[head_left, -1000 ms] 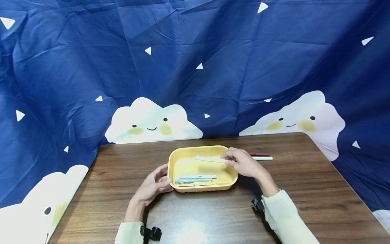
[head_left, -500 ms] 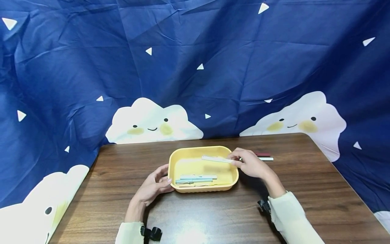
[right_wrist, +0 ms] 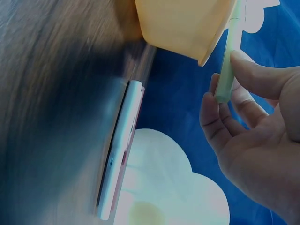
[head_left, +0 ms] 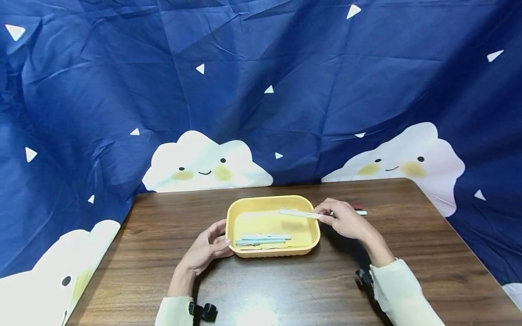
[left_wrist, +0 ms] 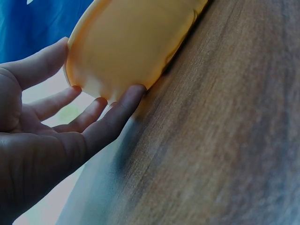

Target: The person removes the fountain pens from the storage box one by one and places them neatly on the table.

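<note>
A yellow plastic tray point(head_left: 261, 254) stands on the table, with several pens, among them a light blue pen point(head_left: 265, 242), lying along its near side. My left hand point(head_left: 207, 246) holds the tray's left end, thumb at the rim; in the left wrist view its fingertips point(left_wrist: 136, 91) press the outer wall. Just outside the tray's right side, my right hand point(head_left: 344, 218) pinches a pale pen point(head_left: 297, 213) between thumb and fingers. That pen reaches out leftward over the tray's right part. In the right wrist view the pinched pen point(right_wrist: 227, 75) looks pale green.
Behind the right hand, a white pen point(head_left: 361, 213) and a dark red pen point(head_left: 357, 207) lie side by side on the brown wooden table point(head_left: 428, 253). A blue curtain point(head_left: 293, 113) with clouds hangs along the table's far edge.
My right hand has moved rightward with the pale pen, from over the tray to beyond its right rim. It now hides more of the two pens behind it. The left hand keeps its place.
</note>
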The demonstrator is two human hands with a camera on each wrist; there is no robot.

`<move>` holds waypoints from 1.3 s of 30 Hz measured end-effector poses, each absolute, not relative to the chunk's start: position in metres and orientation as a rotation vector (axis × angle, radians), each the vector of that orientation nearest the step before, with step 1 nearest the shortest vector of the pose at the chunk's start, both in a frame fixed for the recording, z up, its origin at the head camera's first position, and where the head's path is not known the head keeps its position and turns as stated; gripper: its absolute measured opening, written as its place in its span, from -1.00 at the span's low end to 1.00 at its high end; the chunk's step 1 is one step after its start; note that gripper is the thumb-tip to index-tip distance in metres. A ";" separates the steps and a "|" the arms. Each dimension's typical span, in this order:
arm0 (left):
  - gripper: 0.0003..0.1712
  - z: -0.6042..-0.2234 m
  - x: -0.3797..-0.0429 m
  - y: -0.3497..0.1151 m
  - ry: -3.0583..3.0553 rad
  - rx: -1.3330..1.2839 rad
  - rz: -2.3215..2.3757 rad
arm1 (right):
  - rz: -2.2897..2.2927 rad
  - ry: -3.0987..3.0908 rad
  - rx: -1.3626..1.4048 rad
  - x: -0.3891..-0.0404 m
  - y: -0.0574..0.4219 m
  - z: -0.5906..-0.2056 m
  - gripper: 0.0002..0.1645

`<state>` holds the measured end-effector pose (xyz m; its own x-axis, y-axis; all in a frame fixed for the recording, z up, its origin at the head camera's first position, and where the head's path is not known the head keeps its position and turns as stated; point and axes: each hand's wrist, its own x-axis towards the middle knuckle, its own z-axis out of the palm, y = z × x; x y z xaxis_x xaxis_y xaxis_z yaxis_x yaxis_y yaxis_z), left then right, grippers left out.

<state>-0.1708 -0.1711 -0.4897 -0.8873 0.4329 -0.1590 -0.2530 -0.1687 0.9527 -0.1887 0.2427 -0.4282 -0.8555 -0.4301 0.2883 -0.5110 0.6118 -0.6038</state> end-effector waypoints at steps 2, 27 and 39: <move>-0.23 -0.489 -0.171 -0.171 1.667 0.206 2.097 | 1.080 -2.725 0.785 -0.188 0.245 -0.429 -0.77; -0.22 -0.489 -0.170 -0.171 1.666 0.212 2.096 | 1.092 -2.765 0.747 -0.183 0.261 -0.436 -0.77; -0.23 -0.489 -0.170 -0.171 1.669 0.214 2.100 | 1.046 -2.760 0.726 -0.180 0.271 -0.435 -0.76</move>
